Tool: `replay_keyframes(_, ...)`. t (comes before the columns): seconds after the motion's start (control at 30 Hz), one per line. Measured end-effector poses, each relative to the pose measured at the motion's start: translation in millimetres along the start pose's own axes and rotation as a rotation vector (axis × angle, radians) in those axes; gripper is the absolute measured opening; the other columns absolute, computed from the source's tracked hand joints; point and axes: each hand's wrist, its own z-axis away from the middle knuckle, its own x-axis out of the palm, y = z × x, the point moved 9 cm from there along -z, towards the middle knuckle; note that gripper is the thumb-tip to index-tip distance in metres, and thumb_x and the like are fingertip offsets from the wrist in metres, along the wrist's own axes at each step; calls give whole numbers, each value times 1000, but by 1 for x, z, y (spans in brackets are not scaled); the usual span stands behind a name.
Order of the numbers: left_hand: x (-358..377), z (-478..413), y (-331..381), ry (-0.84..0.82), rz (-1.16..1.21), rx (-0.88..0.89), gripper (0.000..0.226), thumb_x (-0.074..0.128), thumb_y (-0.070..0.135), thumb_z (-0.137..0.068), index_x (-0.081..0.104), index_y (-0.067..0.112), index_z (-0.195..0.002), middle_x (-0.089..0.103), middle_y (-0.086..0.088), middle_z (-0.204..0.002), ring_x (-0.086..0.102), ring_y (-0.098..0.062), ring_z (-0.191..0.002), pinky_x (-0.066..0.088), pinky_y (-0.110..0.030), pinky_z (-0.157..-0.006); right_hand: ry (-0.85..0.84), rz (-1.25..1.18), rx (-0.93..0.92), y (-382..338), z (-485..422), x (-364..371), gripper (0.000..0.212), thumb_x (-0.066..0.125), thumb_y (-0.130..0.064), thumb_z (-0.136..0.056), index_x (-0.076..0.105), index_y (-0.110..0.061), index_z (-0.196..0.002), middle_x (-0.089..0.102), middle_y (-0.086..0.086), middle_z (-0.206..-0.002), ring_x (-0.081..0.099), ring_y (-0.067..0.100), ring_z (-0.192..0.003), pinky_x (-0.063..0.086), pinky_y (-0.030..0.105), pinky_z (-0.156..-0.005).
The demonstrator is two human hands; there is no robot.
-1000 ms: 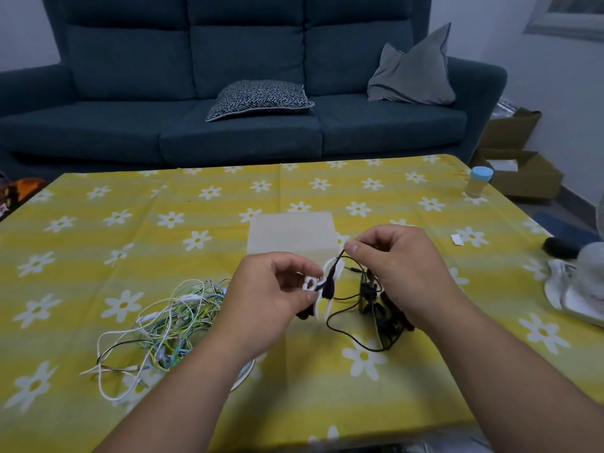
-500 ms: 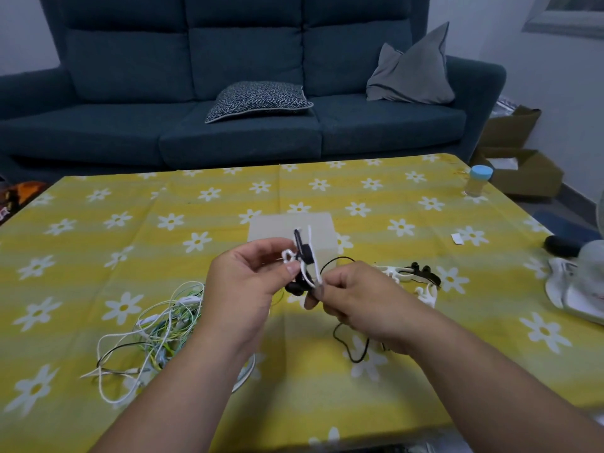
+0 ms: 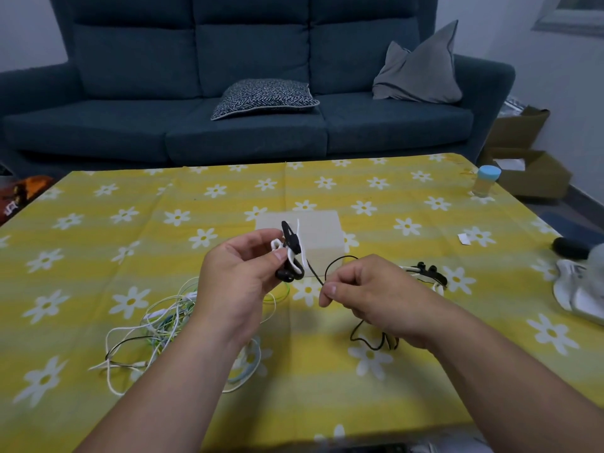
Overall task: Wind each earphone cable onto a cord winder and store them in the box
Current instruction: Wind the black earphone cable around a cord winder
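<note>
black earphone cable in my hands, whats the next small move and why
Probably loop the thin black earphone cable once more round the white plastic cord winder. The left hand pinches the winder, the right hand pinches the cable, and slack hangs below.

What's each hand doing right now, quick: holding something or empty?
Left hand: closed, holding the white cord winder with black earphones on it.
Right hand: closed, pinching the black earphone cable.
</note>
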Motion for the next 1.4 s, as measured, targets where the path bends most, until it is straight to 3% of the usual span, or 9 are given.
replay_keyframes(0.13,-4,-2,1,10,0,3,21,61,-12,-83,69,3,-95,68,-3,-70,64,-18,-61,57,-30,-59,25,9,25,1,3,-6,25,57,-26,-97,74,-20,-79,29,-5,-53,25,18,-52,20,25,-46)
replay_keyframes(0.4,3,1,0,18,-191,129,24,69,-10,-80,74,12,-89,70,-7,-75,65,-22,-63,52,-36,-67,-127,-22,-54,-18,8,21,24,57,-27,-99,74,-19,-83,30,-9,-49,27,20,-50,22,24,-43)
replay_keyframes(0.57,2,-1,-8,18,-42,19,22,63,-10,-84,70,7,-95,69,-2,-72,65,-17,-60,53,-27,-59,-157,-56,9,-13,9,19,27,55,-24,-98,70,-15,-78,33,-12,-49,26,13,-47,21,23,-43)
replay_keyframes(0.73,7,2,3,1,-350,189,26,72,-6,-80,74,15,-94,72,-16,-83,65,-22,-69,55,-39,-68,-205,-150,-22,-20,13,25,28,52,-22,-100,67,-18,-77,37,-6,-55,31,11,-46,22,27,-46)
replay_keyframes(0.9,17,6,7,-68,-492,270,27,72,-7,-79,74,16,-93,74,-3,-81,67,-13,-71,52,-24,-61,-201,-242,-44,-24,15,20,28,54,-20,-100,68,-15,-76,36,-4,-56,26,14,-49,19,29,-49)
replay_keyframes(1.13,9,2,6,-37,-308,181,26,68,-9,-83,73,14,-94,70,-8,-73,65,-19,-57,51,-27,-57,-161,-413,-60,-29,13,7,23,55,-21,-80,62,-9,-61,28,-8,-46,19,11,-44,15,21,-44)
replay_keyframes(1.3,9,2,-1,-11,-152,107,24,64,-10,-84,72,10,-94,70,-2,-71,65,-17,-60,53,-31,-63,-257,-268,-63,-32,16,26,22,52,-22,-77,60,-10,-60,30,-6,-46,22,12,-45,17,24,-45)
replay_keyframes(1.4,10,1,-10,-7,15,0,23,59,-11,-87,70,7,-96,69,-1,-73,64,-15,-62,54,-27,-60,-301,-169,-56,-30,16,36,21,52,-23,-77,62,-10,-63,33,-7,-46,25,11,-45,20,23,-44)
